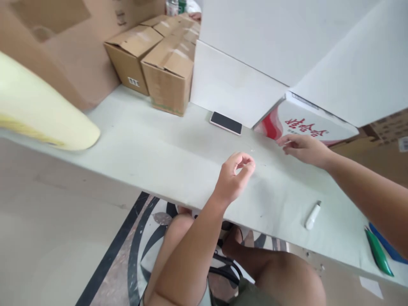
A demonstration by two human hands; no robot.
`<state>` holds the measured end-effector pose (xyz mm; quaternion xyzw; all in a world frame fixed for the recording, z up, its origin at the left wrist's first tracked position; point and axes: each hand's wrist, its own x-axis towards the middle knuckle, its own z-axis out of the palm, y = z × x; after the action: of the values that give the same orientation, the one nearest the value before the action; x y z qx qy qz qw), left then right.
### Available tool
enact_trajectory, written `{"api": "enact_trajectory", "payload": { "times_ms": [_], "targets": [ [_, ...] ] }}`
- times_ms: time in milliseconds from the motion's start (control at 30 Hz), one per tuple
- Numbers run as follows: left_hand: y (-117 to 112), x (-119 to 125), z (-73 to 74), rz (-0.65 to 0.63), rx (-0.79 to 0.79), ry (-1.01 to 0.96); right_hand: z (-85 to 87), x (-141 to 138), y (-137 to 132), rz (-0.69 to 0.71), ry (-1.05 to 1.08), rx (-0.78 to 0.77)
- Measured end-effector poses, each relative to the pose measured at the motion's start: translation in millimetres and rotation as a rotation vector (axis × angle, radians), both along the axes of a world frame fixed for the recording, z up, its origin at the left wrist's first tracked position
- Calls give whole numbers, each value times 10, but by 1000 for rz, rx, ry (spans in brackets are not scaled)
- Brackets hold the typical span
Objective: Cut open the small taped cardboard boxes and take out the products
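My left hand (234, 176) hovers over the pale table near its front edge. Its thumb and fingertips meet in a ring-shaped pinch, and whatever may be between them is too small to make out. To the right, my right hand (302, 149) is in front of a white and red printed carton (306, 117). The fingers of that hand are loosely bent, with the thumb a little apart and nothing visible in it. A tiny clear scrap (252, 149) lies on the tabletop between the two hands. Beyond it rests a dark-screened phone (226, 122).
A white-handled cutter (313, 216) lies at the front right, with a green tool or pen (378, 251) and a blue item (387, 242) farther right. Brown cartons (168, 80) stand back left. A pale yellow roll (47, 110) overhangs the left; white panels (239, 80) rise behind.
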<state>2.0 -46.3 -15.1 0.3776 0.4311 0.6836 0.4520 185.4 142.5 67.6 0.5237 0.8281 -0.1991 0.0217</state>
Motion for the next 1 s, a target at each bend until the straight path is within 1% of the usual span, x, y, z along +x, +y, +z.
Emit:
{"api": "enact_trajectory", "payload": {
  "times_ms": [67,133,167,233,300,367,433,533,600,667,833,933,1000],
  "targets": [
    [-63,-171,-5,60,-5,-19,-88,-621,-20,124,4,83],
    [-117,-326,-21,113,-18,-49,-199,-1289,-64,254,65,179],
    [-142,-393,-31,136,-23,-65,-259,-1624,-94,334,107,238],
    [-193,-505,-56,180,-26,-89,-379,-2252,-161,520,195,404],
    [-243,-587,-79,216,-38,-106,-494,-2760,-223,650,246,558],
    [-287,-648,-95,237,-65,-124,-593,-3093,-269,704,266,654],
    [-320,-695,-103,244,-87,-138,-661,-3243,-300,728,275,707],
    [-344,-744,-103,252,-77,-152,-665,-3234,-339,730,247,716],
    [-347,-761,-100,270,-56,-166,-598,-3185,-382,708,197,684],
    [-344,-763,-97,288,-41,-169,-497,-3169,-446,669,137,641],
    [-337,-739,-79,276,-52,-161,-256,-3264,-596,591,62,554],
    [-343,-743,-63,293,-60,-161,-195,-3258,-609,543,57,534],
    [-345,-757,-56,339,-53,-153,-192,-3169,-590,542,72,527]
  ]
}}
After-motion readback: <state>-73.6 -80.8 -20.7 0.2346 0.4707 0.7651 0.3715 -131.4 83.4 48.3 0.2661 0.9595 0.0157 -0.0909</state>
